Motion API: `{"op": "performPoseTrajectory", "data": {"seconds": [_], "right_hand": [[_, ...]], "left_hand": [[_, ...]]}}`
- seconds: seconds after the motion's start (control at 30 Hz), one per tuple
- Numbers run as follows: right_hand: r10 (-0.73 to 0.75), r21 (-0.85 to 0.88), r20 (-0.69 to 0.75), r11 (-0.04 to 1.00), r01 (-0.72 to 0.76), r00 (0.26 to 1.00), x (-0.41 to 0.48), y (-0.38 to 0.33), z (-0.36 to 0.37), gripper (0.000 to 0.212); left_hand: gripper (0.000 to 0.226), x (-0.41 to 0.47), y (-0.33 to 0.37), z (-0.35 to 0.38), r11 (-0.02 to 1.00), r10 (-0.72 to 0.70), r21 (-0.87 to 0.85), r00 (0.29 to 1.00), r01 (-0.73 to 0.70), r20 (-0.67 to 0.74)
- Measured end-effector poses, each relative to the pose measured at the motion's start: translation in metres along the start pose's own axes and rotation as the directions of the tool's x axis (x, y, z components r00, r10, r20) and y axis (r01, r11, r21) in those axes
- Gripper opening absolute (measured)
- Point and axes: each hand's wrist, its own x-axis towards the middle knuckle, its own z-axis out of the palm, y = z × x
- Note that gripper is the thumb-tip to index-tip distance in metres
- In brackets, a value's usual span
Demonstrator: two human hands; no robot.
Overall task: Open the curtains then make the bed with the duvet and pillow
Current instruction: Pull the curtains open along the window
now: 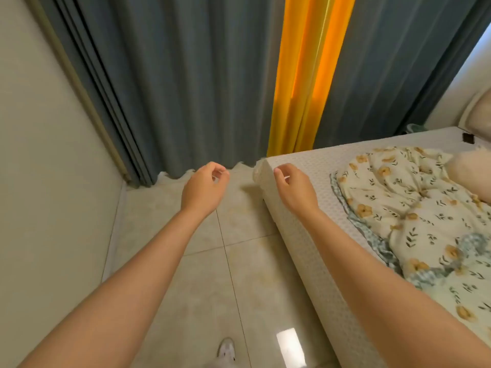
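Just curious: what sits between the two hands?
In the head view, bare floor tile and the mattress corner lie between the left hand and right hand.

Your left forearm [148,261] and right forearm [372,266] are bare along all of their visible length, uncovered from the frame's lower corners up to the wrists; both are smooth and taper from a broad base to narrower wrists; your left hand [204,187] and right hand [295,188] are bare too, with pale nails showing on a few fingertips; low in the view sits the rounded toe of one white shoe [226,350], with faint grey seams across its upper; the frame's bottom edge cuts off its remainder; which foot wears it cannot be told.
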Motion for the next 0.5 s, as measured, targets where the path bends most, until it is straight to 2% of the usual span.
{"op": "performPoseTrajectory", "data": {"seconds": [0.13,0.5], "right_hand": [[0.089,0.004,-0.008,0.996,-0.089,0.996,0.09,-0.006,0.031,0.029],[0.021,0.027,-0.063,0.999,-0.019,0.998,0.363,0.004,0.077,0.03]], "left_hand": [[0.018,0.097,-0.016,0.005,1.0,-0.029,-0.004,0.999,0.029,0.037],[0.021,0.37,-0.021,0.075,0.993,0.104,-0.065,0.994,-0.102,0.031]]}}
